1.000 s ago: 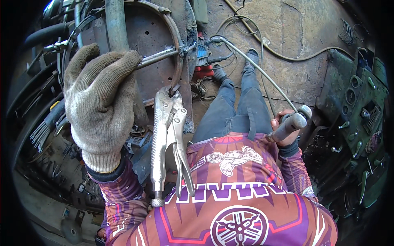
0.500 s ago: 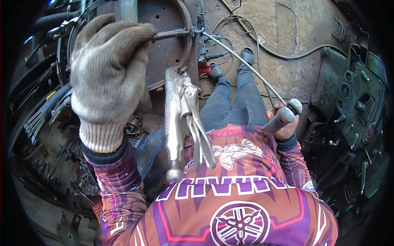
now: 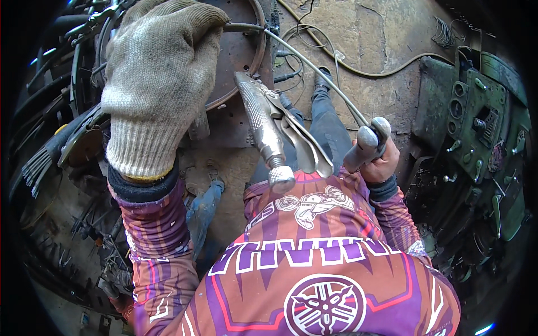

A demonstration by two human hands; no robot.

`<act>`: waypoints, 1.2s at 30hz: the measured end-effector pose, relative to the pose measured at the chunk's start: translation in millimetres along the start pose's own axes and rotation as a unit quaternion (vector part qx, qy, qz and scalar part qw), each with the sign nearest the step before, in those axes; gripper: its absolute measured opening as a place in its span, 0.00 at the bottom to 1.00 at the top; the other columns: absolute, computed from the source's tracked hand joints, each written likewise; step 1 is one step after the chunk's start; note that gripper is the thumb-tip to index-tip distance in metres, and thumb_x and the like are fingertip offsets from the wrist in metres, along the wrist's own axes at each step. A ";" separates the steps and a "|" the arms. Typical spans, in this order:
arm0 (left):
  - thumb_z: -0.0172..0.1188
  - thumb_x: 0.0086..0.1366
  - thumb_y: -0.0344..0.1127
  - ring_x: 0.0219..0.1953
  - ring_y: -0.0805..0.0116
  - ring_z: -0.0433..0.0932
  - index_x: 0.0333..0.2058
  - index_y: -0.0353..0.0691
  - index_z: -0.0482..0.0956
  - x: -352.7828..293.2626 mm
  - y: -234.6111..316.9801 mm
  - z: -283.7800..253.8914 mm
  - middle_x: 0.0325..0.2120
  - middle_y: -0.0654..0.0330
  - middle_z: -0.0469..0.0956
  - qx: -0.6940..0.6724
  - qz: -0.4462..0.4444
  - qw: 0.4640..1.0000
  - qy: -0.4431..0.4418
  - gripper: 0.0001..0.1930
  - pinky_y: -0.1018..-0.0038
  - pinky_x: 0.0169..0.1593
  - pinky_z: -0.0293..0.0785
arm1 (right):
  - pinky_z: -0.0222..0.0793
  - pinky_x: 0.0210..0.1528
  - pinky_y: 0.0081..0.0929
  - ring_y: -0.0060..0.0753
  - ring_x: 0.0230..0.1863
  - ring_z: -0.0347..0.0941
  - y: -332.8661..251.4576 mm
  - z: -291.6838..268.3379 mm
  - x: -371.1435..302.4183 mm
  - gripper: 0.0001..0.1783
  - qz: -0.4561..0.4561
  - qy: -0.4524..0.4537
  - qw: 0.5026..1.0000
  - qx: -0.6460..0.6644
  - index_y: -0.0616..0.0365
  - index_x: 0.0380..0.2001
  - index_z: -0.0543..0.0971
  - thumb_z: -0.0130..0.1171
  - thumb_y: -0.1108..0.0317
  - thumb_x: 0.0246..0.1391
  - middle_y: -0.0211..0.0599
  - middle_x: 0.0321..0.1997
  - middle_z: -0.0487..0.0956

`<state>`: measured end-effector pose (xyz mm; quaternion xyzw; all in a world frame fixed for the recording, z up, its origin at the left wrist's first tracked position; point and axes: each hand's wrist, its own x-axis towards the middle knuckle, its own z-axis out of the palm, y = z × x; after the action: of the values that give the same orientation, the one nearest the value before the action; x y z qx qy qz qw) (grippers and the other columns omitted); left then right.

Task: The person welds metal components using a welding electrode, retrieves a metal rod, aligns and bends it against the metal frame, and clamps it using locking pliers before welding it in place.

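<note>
My left hand [image 3: 162,89], in a grey knitted glove, is closed around a thin metal bar [image 3: 245,27] at the upper left. The bar's other end meets a curved metal strip [image 3: 261,47] standing on a brown plate. Locking pliers [image 3: 266,120] hang over the plate's edge from the strip, handles tilted toward me; their jaws are hidden. Bare, my right hand [image 3: 382,163] grips what looks like an electrode holder [image 3: 367,140] with two rounded grey ends. A long thin welding rod [image 3: 319,70] runs from it up to where bar and strip meet.
A green machine [image 3: 476,123] with knobs and levers stands at the right. Cables [image 3: 386,74] cross the concrete floor [image 3: 364,39]. Metal stock [image 3: 45,154] and scraps crowd the left side. A blue-trousered leg [image 3: 204,215] shows beyond my left arm.
The pliers' handles have swung to the right and now slant. My left hand sits slightly higher, and my right hand a little further left. The rod's tip stays by the bar's end.
</note>
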<state>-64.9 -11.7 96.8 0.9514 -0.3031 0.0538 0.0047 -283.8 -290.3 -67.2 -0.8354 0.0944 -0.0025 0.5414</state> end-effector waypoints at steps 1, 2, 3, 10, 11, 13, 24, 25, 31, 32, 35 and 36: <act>0.64 0.58 0.32 0.49 0.53 0.78 0.39 0.41 0.86 -0.3 -0.1 0.2 0.38 0.55 0.84 0.008 0.004 1.000 0.002 0.10 0.62 0.57 0.71 | 0.75 0.39 0.27 0.31 0.35 0.82 1.4 0.9 -1.0 0.22 0.014 0.012 1.000 -0.002 0.58 0.38 0.79 0.78 0.65 0.40 0.37 0.33 0.82; 0.64 0.58 0.32 0.49 0.53 0.78 0.39 0.41 0.86 -0.8 0.1 0.1 0.38 0.55 0.84 0.007 0.005 1.000 0.003 0.10 0.62 0.57 0.71 | 0.75 0.39 0.27 0.31 0.35 0.82 2.5 1.3 -2.2 0.22 0.013 0.012 1.000 -0.003 0.58 0.38 0.79 0.78 0.65 0.40 0.37 0.33 0.82; 0.63 0.58 0.32 0.49 0.53 0.78 0.39 0.41 0.86 -1.5 0.4 0.2 0.38 0.55 0.84 0.005 0.004 1.000 0.000 0.10 0.62 0.57 0.71 | 0.75 0.38 0.27 0.32 0.34 0.81 3.6 1.9 -3.4 0.21 0.014 0.020 1.000 -0.009 0.58 0.38 0.79 0.77 0.66 0.40 0.37 0.33 0.82; 0.63 0.59 0.32 0.49 0.53 0.78 0.38 0.41 0.86 0.3 1.8 0.6 0.38 0.55 0.84 -0.012 0.001 1.000 -0.007 0.09 0.61 0.56 0.72 | 0.75 0.42 0.25 0.24 0.38 0.79 4.0 -3.3 -5.7 0.21 -0.023 0.014 0.998 -0.054 0.63 0.47 0.78 0.71 0.69 0.50 0.35 0.36 0.83; 0.63 0.59 0.32 0.49 0.53 0.78 0.38 0.41 0.86 0.6 2.2 0.6 0.38 0.55 0.84 -0.012 0.002 1.000 -0.007 0.09 0.61 0.56 0.72 | 0.75 0.42 0.25 0.24 0.38 0.79 4.2 -3.2 -5.5 0.21 -0.023 0.015 0.998 -0.055 0.63 0.47 0.78 0.71 0.69 0.50 0.35 0.36 0.83; 0.63 0.59 0.31 0.49 0.52 0.78 0.38 0.40 0.86 0.5 3.9 0.4 0.38 0.55 0.84 -0.006 0.001 1.000 0.001 0.09 0.61 0.57 0.71 | 0.75 0.42 0.25 0.25 0.38 0.80 5.1 -2.9 -5.4 0.21 -0.025 0.014 0.998 -0.061 0.63 0.47 0.78 0.71 0.68 0.50 0.37 0.36 0.83; 0.63 0.58 0.31 0.50 0.51 0.78 0.38 0.41 0.86 0.8 4.7 -0.9 0.39 0.55 0.84 0.000 0.003 1.000 0.001 0.09 0.60 0.58 0.71 | 0.75 0.35 0.30 0.38 0.31 0.81 7.0 -0.2 -5.7 0.18 -0.011 0.032 0.998 -0.061 0.57 0.36 0.78 0.71 0.71 0.39 0.39 0.30 0.81; 0.63 0.58 0.31 0.50 0.51 0.78 0.38 0.41 0.86 0.7 4.6 -0.9 0.39 0.55 0.84 0.000 0.004 1.000 0.002 0.09 0.60 0.58 0.71 | 0.75 0.35 0.30 0.38 0.31 0.81 6.3 -0.1 -5.6 0.18 -0.011 0.029 0.997 -0.067 0.57 0.36 0.78 0.71 0.71 0.39 0.39 0.30 0.81; 0.63 0.58 0.31 0.50 0.51 0.78 0.38 0.42 0.86 1.1 3.7 -0.6 0.39 0.55 0.84 0.001 -0.001 1.000 -0.005 0.09 0.61 0.58 0.71 | 0.75 0.35 0.29 0.37 0.31 0.81 4.4 0.2 -5.3 0.17 0.004 0.032 0.997 -0.068 0.57 0.36 0.78 0.71 0.71 0.39 0.38 0.30 0.81; 0.63 0.58 0.31 0.50 0.51 0.78 0.38 0.42 0.86 1.3 3.6 -0.4 0.39 0.55 0.84 0.000 -0.001 1.000 -0.005 0.09 0.61 0.58 0.71 | 0.75 0.34 0.29 0.37 0.31 0.81 4.8 0.1 -4.8 0.17 -0.001 0.028 0.998 -0.058 0.57 0.36 0.78 0.71 0.71 0.39 0.38 0.30 0.81; 0.63 0.58 0.31 0.50 0.51 0.78 0.39 0.42 0.86 1.7 3.9 0.6 0.39 0.55 0.84 -0.002 0.006 1.000 0.003 0.10 0.61 0.58 0.71 | 0.75 0.35 0.29 0.37 0.31 0.81 5.2 -0.1 -4.6 0.17 0.015 0.023 0.999 -0.047 0.57 0.36 0.78 0.71 0.71 0.40 0.38 0.30 0.81; 0.63 0.58 0.31 0.50 0.51 0.78 0.39 0.42 0.86 1.6 4.0 0.8 0.39 0.55 0.84 -0.002 0.004 1.000 0.002 0.10 0.60 0.58 0.71 | 0.75 0.34 0.29 0.38 0.31 0.81 5.2 -0.2 -4.6 0.17 0.014 0.024 0.998 -0.048 0.57 0.36 0.78 0.71 0.70 0.40 0.38 0.30 0.81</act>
<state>-65.9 -15.8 96.1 0.9502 -0.3066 0.0553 0.0073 -289.2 -291.8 -71.4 -0.8589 0.1196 -0.0106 0.4978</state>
